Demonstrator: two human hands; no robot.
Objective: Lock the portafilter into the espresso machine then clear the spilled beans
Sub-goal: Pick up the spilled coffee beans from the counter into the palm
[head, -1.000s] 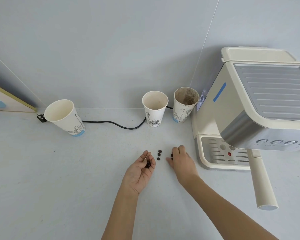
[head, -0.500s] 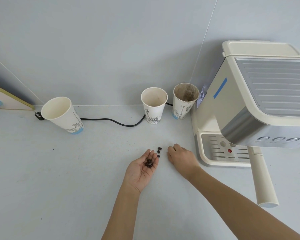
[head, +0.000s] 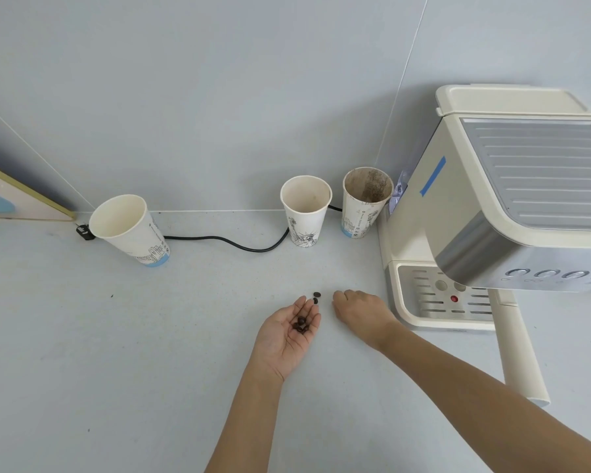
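The portafilter's cream handle is seen jutting out from under the espresso machine at 3 o'clock, so the locking step is judged done, and the bean clearing is under way.

Against the view a second ago, fewer coffee beans are left loose on the grey counter: three or four were lying between the hands then, and only two loose beans are seen now, at 12 o'clock of the left hand's fingertips. The bean that lay under the right hand's fingers is no longer visible on the counter.

The left hand is held palm up and open as a shallow scoop, with a small cluster of collected beans resting on the fingers. The right hand is laid knuckles up at 3 o'clock of the loose beans, its fingers curled under; whether a bean is pinched beneath them cannot be told.

Three paper cups stand at 12 o'clock along the wall, with a black cable run behind them. The clearing is judged nearly finished, with two beans still to be gathered.
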